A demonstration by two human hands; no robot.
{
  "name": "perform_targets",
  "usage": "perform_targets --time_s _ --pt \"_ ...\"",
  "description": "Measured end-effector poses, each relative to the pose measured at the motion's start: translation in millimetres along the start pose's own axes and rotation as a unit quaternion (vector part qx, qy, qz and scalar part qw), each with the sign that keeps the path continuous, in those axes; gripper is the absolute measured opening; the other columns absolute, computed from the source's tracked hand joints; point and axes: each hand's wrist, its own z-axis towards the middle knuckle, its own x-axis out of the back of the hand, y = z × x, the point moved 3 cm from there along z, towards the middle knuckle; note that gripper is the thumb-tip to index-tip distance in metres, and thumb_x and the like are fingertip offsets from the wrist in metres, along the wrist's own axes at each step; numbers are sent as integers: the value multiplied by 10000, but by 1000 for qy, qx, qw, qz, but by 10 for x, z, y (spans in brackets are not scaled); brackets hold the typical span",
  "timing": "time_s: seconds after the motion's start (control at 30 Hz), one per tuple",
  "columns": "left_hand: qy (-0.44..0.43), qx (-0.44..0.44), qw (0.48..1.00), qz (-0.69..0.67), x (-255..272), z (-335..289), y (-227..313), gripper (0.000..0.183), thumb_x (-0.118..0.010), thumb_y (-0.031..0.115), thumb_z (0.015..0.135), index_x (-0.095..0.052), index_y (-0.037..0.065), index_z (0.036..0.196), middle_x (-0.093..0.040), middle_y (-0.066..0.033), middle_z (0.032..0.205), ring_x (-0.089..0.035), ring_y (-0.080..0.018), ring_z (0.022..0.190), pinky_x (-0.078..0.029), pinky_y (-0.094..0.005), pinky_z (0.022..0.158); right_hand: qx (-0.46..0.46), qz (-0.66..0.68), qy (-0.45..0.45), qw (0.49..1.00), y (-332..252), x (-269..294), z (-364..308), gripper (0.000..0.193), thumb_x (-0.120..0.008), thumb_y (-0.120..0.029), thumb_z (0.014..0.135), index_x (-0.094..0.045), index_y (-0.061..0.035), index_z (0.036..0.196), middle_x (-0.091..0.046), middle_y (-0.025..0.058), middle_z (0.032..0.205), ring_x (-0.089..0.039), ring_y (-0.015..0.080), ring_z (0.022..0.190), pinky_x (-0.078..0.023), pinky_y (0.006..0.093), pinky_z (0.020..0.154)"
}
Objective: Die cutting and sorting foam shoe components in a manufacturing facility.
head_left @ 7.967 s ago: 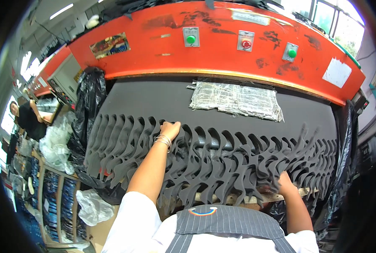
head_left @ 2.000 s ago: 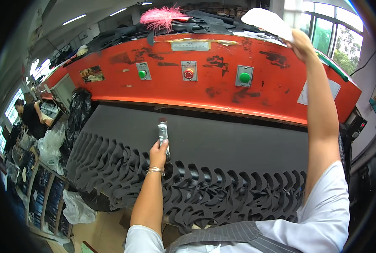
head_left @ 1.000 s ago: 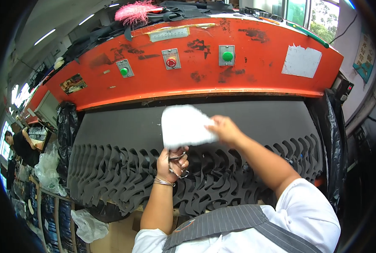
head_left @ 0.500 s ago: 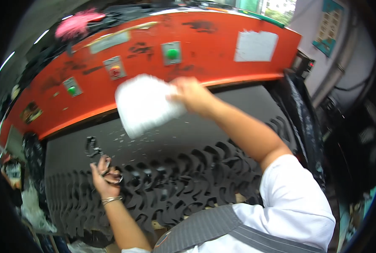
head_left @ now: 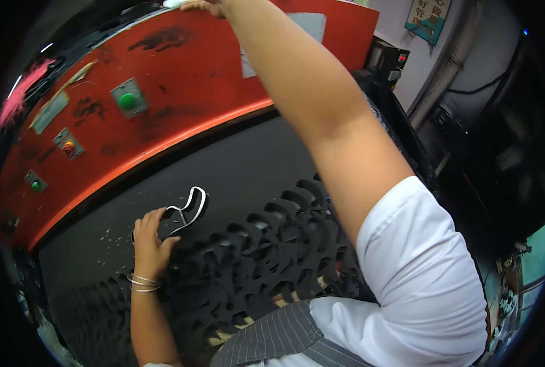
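My left hand (head_left: 152,241) is closed on a cutting die (head_left: 203,199), a curved band of metal with a bright rim, at its near left end. The die rests on or just above a dark foam-like sheet (head_left: 248,153); I cannot tell which. Up at the top edge of the head view, my right hand (head_left: 204,7) is partly cut off. Its fingers are on a white board (head_left: 173,3), of which only a sliver shows above the orange machine beam (head_left: 193,79).
Rows of curved cut-outs (head_left: 272,244) cover the near part of the sheet. Green push buttons (head_left: 127,101) and a red one (head_left: 69,149) sit on the beam. Black plastic (head_left: 401,128) hangs at the right, near a small dark box (head_left: 385,61) with a red display.
My right hand has carried the white board up and away to the beam's top. My left hand has taken hold of the cutting die and turned over, palm down. The view has swung right.
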Motion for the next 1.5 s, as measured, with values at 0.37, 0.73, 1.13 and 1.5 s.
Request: perform_targets --time_s 0.37,0.73,1.13,1.5 --pt "-53 -283 957 30 -1351 1751 1291 633 -749 14 588 -567 106 1187 -567 -61 1196 -495 -294 1061 -380 -406 979 68 -483 -366 792 956 1539 -3470 881 -782 -444 672 -437 70 1299 -540 208 1140 -482 338 1073 -424 380 944" --pt "29 -88 990 -102 -2797 2466 1840 549 -657 92 814 -445 11 1314 -557 -186 1236 -513 -361 1172 -361 -409 1038 74 -480 -2 874 1507 2779 -3722 387 -753 -180 699 -615 20 1000 -585 152 941 -514 322 921 -457 378 819" --pt "-57 -85 995 2 -3067 2709 2088 683 -495 107 849 -204 22 1461 -432 -166 1403 -381 -276 1329 -207 -456 1126 -87 -337 -30 937 1644 3382 -3782 571 -787 -241 710 -585 -99 1224 -597 115 1104 -487 272 1096 -397 364 969" --pt "-53 -75 993 75 -3017 2568 2263 645 -460 130 867 -223 21 1458 -426 -192 1399 -354 -270 1348 -217 -445 1127 -133 -320 -13 938 1599 3356 -3806 523 -796 -228 689 -635 -182 1185 -540 136 1025 -550 218 822 -493 304 742"
